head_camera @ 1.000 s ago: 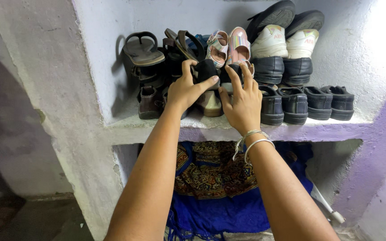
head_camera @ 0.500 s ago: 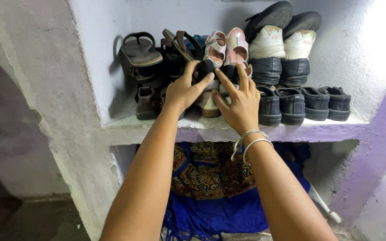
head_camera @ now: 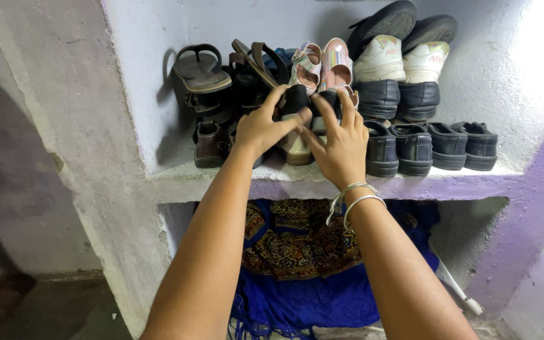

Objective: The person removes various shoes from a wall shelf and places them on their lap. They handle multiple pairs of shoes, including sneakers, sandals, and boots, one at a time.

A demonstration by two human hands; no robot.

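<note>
Hands on black shoe pair [head_camera: 310, 104], mid-shelf [head_camera: 284, 182], wedged between dark sandals [head_camera: 247, 82] and black school shoes [head_camera: 398, 148]. Left hand [head_camera: 260, 129] fingers curled round left shoe, right hand [head_camera: 342, 146] fingers spread on right one. Looks light, stiff-soled; best gripped by sides, tight stack could topple.

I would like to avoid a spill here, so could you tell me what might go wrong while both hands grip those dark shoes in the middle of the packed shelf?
1. The pink sandals lean just above the pair of dark shoes that the left hand and right hand grip; pulling could tip them off.
2. The white sneakers sit stacked on black shoes close beside; a nudge may topple that pile.
3. Anything falling could drop past the shelf edge onto the blue cloth below.
</note>
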